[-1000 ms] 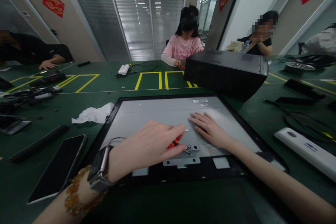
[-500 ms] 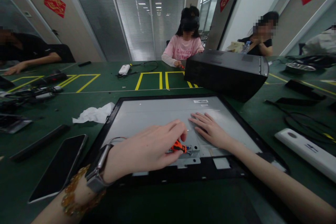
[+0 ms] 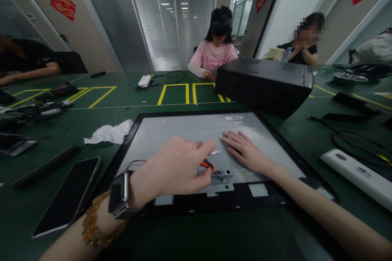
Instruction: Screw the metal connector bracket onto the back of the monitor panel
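Observation:
My left hand (image 3: 183,167), with a watch at the wrist, is closed round an orange and black screwdriver (image 3: 208,165). Its tip points down to the right, at a small metal bracket with connectors (image 3: 225,174) near the panel's front edge. The fingers partly hide the handle. Flat on the grey back of a large black-framed panel (image 3: 177,124) rests my right hand (image 3: 245,151), fingers spread and holding nothing. Thin wires (image 3: 133,162) run out from beneath my left wrist.
Left of the panel are crumpled white tissue (image 3: 110,132), a phone (image 3: 69,195) and a black bar (image 3: 47,167). A big black box (image 3: 263,85) stands behind it. On the right lie a white device (image 3: 358,175) and cables. A person (image 3: 214,55) sits opposite.
My left hand has turned at the wrist and its fingers have shifted on the screwdriver, whose handle now tilts differently. My right hand has stayed in place. The far-left person's arm has drawn back.

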The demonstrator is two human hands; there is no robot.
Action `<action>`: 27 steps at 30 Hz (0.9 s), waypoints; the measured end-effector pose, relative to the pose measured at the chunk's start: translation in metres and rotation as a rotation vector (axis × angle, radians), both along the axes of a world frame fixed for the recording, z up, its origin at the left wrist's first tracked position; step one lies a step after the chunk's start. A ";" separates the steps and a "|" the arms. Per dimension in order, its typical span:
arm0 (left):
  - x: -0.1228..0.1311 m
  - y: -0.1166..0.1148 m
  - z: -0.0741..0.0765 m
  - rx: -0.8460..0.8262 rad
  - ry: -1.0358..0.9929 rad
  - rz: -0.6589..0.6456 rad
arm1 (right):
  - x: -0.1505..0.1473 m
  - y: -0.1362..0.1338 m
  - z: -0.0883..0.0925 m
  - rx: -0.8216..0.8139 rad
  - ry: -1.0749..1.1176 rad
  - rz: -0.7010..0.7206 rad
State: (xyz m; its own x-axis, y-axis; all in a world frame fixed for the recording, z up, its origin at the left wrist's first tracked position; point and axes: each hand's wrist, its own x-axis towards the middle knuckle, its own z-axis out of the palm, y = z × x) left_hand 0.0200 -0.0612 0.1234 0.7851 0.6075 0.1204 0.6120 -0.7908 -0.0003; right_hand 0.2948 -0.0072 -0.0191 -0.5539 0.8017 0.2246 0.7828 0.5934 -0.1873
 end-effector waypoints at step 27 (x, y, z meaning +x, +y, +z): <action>0.001 -0.004 -0.001 -0.131 -0.126 -0.048 | -0.001 -0.002 0.002 0.004 0.024 0.004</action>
